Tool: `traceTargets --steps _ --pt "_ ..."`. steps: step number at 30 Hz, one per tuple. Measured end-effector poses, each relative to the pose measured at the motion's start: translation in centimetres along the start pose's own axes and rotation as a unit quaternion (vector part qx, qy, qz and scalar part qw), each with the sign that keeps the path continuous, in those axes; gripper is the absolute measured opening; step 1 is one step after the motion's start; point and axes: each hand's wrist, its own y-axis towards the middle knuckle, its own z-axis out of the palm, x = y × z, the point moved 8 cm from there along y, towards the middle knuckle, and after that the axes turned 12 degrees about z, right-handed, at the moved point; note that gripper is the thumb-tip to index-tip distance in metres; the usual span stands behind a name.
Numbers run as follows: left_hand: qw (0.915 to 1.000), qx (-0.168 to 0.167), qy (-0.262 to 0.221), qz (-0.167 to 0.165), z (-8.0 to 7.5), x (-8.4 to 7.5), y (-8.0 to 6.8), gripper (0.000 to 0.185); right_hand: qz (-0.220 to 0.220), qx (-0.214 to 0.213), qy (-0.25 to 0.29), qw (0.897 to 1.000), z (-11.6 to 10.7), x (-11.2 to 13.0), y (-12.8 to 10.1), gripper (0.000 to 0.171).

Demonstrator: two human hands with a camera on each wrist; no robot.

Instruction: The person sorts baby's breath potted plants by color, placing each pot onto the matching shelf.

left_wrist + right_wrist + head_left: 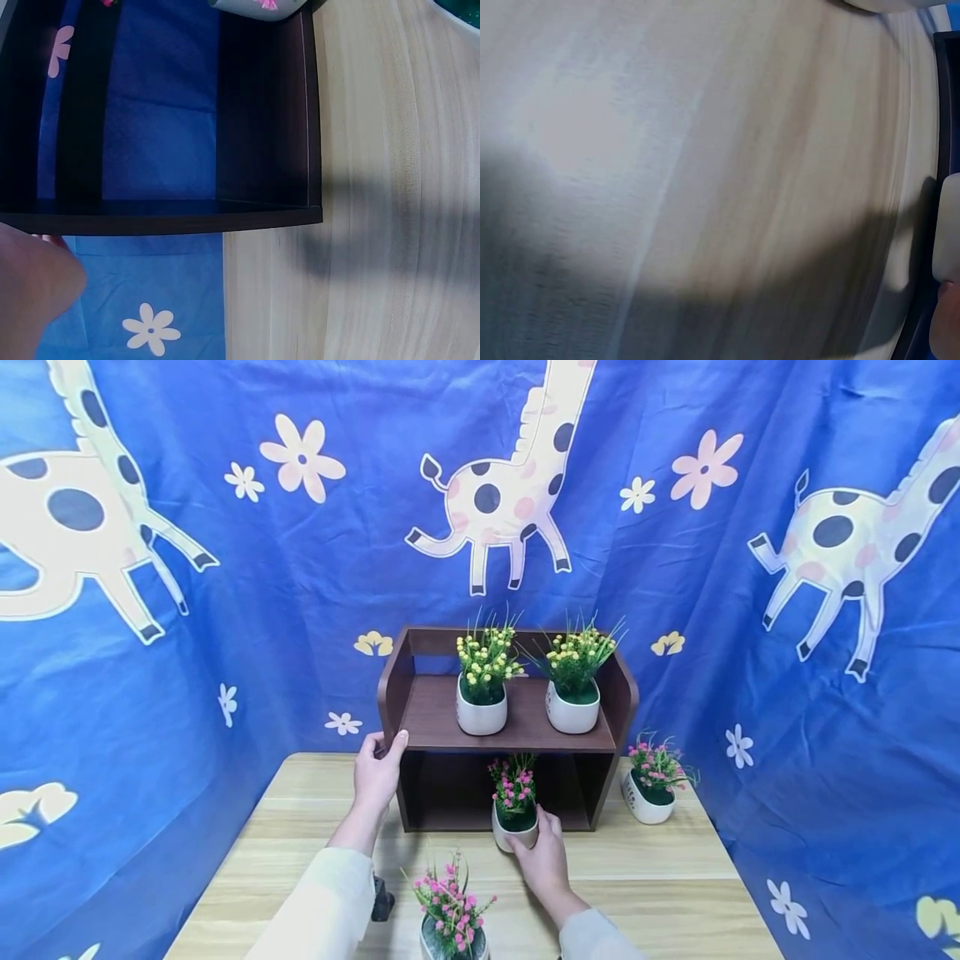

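A dark brown two-tier desktop shelf point(450, 742) stands on the table. My left hand point(377, 774) grips its left side panel, thumb at the front edge; in the left wrist view part of this hand point(34, 281) shows beside the panel, the fingertips mostly hidden. With my right hand point(546, 862) I hold a white pot of pink flowers point(513, 789) at the front of the lower compartment, fingers on its right side and thumb in front. Only a bit of that hand point(946, 322) and the pot point(949, 232) appear in the right wrist view.
Two potted plants with yellow flowers point(482, 714) point(573, 714) stand on the upper tier. One pink-flowered pot point(649, 802) is right of the shelf, another point(450, 914) near the front. A small black object point(382, 900) lies by my left sleeve. Blue giraffe-print cloth point(337, 568) surrounds the table.
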Motion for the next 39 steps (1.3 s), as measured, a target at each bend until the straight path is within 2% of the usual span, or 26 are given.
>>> traceTargets --steps 6,19,26,39 --pt "1.0 -0.001 0.002 0.002 0.1 0.0 0.1 0.042 -0.017 -0.016 -0.015 1.0 0.0 0.4 0.7 0.085" --pt "1.0 -0.006 -0.005 0.004 0.2 0.2 0.1 0.04 0.004 -0.016 -0.041 0.999 0.6 1.4 1.9 0.082" --pt "0.9999 -0.01 -0.009 0.003 0.1 0.2 0.1 0.04 -0.002 -0.016 -0.071 0.997 0.9 2.0 2.6 0.078" --pt "0.9999 -0.013 -0.01 0.002 0.0 0.0 -0.1 0.038 0.001 -0.02 -0.076 0.997 1.5 2.5 3.2 0.073"
